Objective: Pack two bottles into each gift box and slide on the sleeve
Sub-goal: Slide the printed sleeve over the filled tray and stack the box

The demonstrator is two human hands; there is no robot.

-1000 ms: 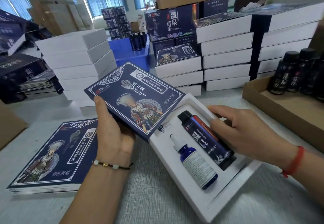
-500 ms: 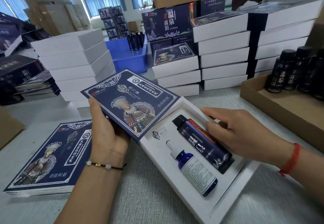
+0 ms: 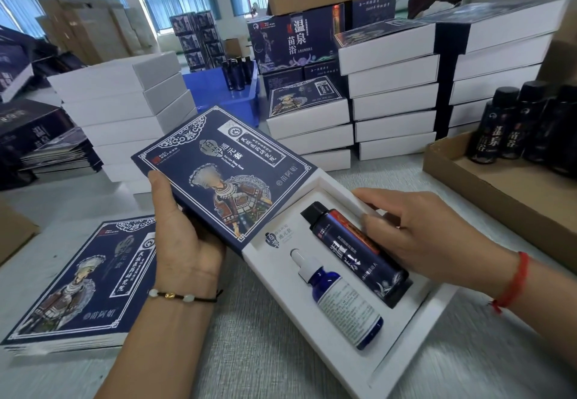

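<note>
White card and moulded foam make up the gift box (image 3: 349,333), which lies open on the counter (image 3: 249,364) with both bottles bedded in its insert: the dropper bottle (image 3: 340,300) in the slot nearer the left hand (image 3: 184,239), and the dark bottle (image 3: 359,251) directly under the right hand (image 3: 418,236). That right hand's fingers (image 3: 371,222) are loosely bent and rest on the dark bottle's upper side and the box's far rim, pressing rather than wrapping, so I judge it is seating the bottle flush. The left hand grips the navy printed sleeve (image 3: 218,176), thumb along its near edge and the rest of the fingers hidden beneath, holding it tilted with its lower corner overlapping the box's end just beside the bottle caps. Below the left wrist a stack of flat sleeves (image 3: 81,283) waits on the counter. The sleeve looks like thin, light, glossy card that will buckle or jam if squeezed across its face; holding it by the long edges should keep its mouth square. The box seems light but stiff, best steadied at its side walls, beyond the right fingers' reach of the bottles. The dropper bottle appears to be glass with a slim white neck, so it is likely fragile and should sit fully down before the sleeve passes over it.
</note>
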